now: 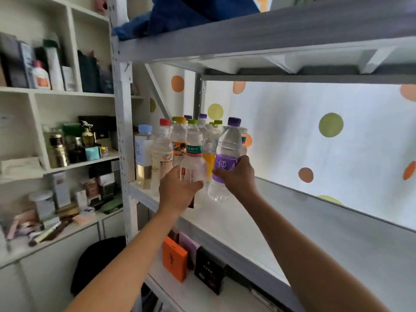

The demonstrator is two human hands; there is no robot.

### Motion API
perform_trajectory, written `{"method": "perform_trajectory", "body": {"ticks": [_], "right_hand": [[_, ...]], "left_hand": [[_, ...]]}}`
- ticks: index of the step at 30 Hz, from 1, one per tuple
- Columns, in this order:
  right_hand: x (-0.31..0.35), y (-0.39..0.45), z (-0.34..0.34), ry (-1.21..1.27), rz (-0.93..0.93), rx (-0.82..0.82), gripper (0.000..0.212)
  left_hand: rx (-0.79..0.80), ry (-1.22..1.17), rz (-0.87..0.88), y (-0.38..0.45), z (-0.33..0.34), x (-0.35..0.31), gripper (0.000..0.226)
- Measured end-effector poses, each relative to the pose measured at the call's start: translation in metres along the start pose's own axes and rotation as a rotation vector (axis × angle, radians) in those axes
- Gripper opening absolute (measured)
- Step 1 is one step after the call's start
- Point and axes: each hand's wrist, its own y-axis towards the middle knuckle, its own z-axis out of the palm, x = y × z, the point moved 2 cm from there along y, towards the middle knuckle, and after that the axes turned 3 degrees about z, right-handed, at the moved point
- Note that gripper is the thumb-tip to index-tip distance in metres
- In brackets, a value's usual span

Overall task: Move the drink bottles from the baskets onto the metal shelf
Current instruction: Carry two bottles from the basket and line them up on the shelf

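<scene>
- Left hand [177,190] is gripping a clear bottle with a white cap [193,161] around its lower body, fingers curled behind it and thumb across the front.
- Right hand [236,174] is holding a purple-capped water bottle [226,154] at its purple label, tilted slightly, its base just above or barely touching the metal shelf [337,233]; contact cannot be told.
- Both bottles are sitting at the front right edge of a cluster of drink bottles [177,136] already standing on the shelf's left end.
- Handling, as a judgement: the water bottle is appearing full, so fairly heavy; its thin plastic wall is likely yielding under squeeze and smooth where bare, so the labelled mid-body is offering the surest hold.
- Risk, as a judgement: the neighbours are standing close, so a tilted base could be toppling them.
- The baskets are not appearing in view.
</scene>
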Motion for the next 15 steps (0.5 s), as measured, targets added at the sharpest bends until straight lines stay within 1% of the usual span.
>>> {"method": "perform_trajectory", "body": {"ticks": [3, 5, 9, 11, 15], "right_hand": [[-0.015, 0.028, 0.011, -0.004, 0.028, 0.026, 0.066], [-0.024, 0.041, 0.02, -0.018, 0.034, 0.029, 0.066], [-0.034, 0.063, 0.035, -0.055, 0.053, 0.041, 0.058], [-0.035, 0.068, 0.04, -0.072, 0.054, 0.026, 0.061], [-0.039, 0.08, 0.048, -0.098, 0.036, 0.007, 0.07]], "left_hand": [[-0.002, 0.027, -0.017, 0.01, 0.023, 0.013, 0.055], [-0.004, 0.031, 0.0, 0.016, 0.033, 0.019, 0.057], [-0.046, 0.141, 0.036, 0.031, 0.052, 0.024, 0.059], [-0.037, 0.179, 0.027, 0.036, 0.055, 0.025, 0.063], [-0.039, 0.285, 0.008, 0.044, 0.06, 0.026, 0.055]]}}
